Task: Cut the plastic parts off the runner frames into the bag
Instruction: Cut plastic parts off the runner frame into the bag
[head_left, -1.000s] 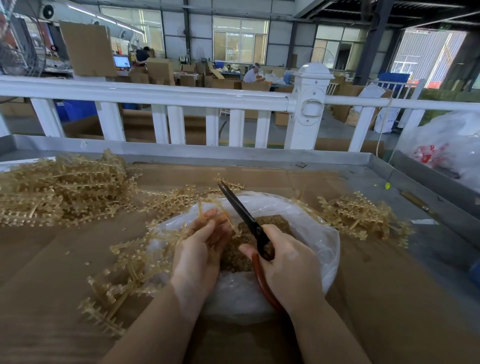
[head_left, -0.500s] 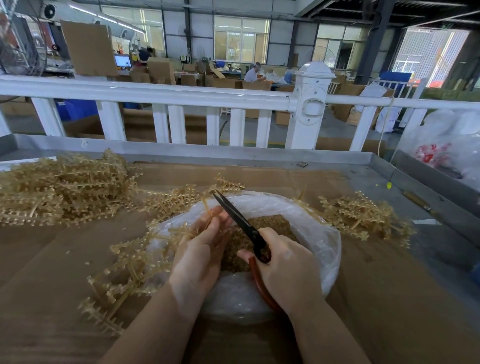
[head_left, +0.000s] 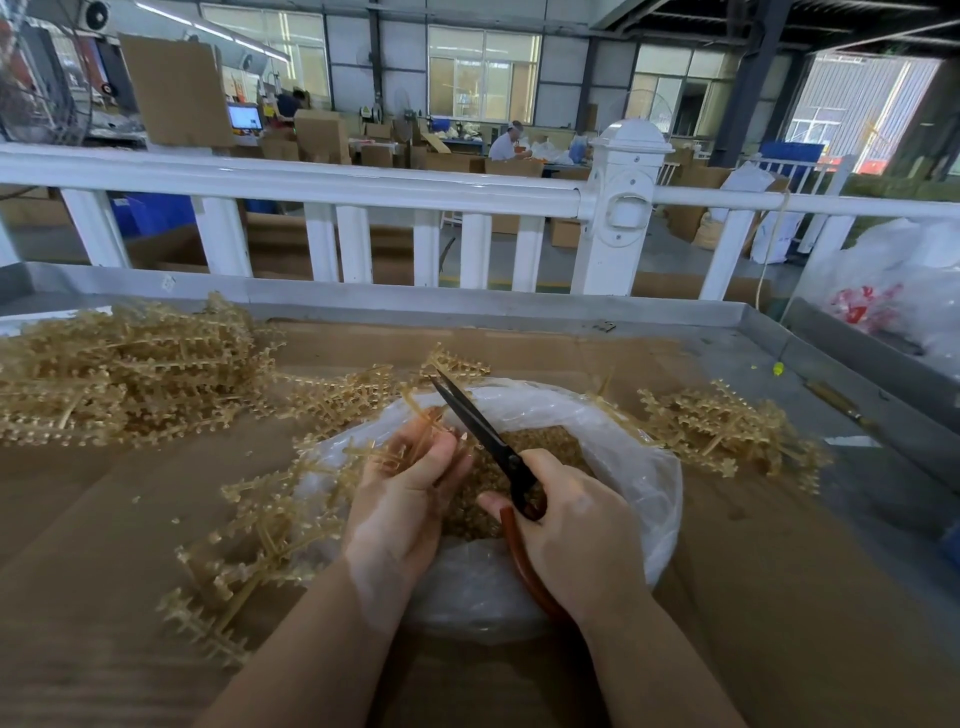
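Observation:
A clear plastic bag (head_left: 644, 467) lies open on the cardboard, with a heap of small tan cut parts (head_left: 550, 441) inside. My left hand (head_left: 405, 499) holds a tan runner frame (head_left: 415, 415) over the bag's left rim, fingers curled round it. My right hand (head_left: 571, 525) grips black scissors (head_left: 478, 426) by their red-brown handles. The blades point up and away to the left and lie against the frame just past my left fingers. Whether the blades are apart is hard to tell.
A big pile of tan runner frames (head_left: 119, 374) lies at the far left, more (head_left: 249, 540) beside my left wrist, another heap (head_left: 727, 426) right of the bag. A metal tray rim (head_left: 363, 301) and white railing (head_left: 311, 182) bound the far side. A white bag (head_left: 893, 291) sits far right.
The scissors have swung slightly left and nearer the frame, blade tips lower. My left hand has shifted the frame a little; the bag and piles have not moved.

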